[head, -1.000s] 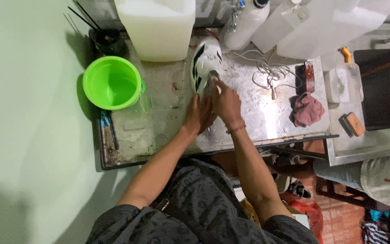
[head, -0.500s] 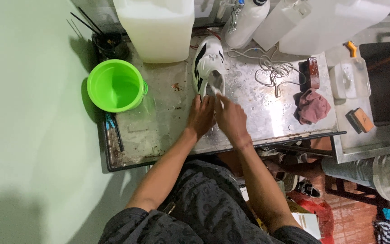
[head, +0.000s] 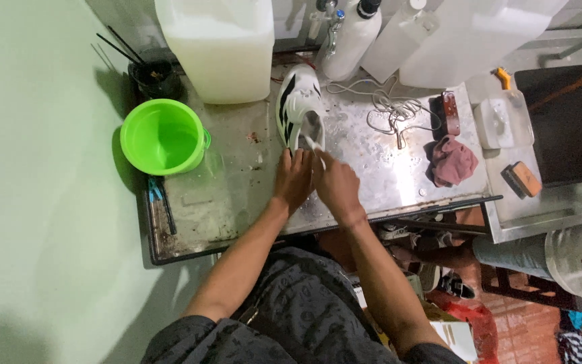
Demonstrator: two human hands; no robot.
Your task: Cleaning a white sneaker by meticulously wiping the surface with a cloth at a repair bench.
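A white sneaker with black stripes [head: 300, 106] lies on a wet metal table [head: 237, 195], toe pointing away from me. My left hand [head: 294, 180] and my right hand [head: 335, 184] rest side by side just in front of the sneaker's heel, fingers curled around its heel and opening. The fingertips are pressed together, and what they pinch is too small to tell.
A bright green bucket [head: 163, 137] stands at the table's left. A big white jerrycan [head: 218, 47] and white bottles [head: 350, 37] line the back. White laces [head: 392, 108], a pink rag [head: 453, 160], a brush [head: 450, 112], a black pot [head: 156, 77].
Both hands have stayed at the sneaker's heel, with only small finger movement. The camera view has shifted slightly.
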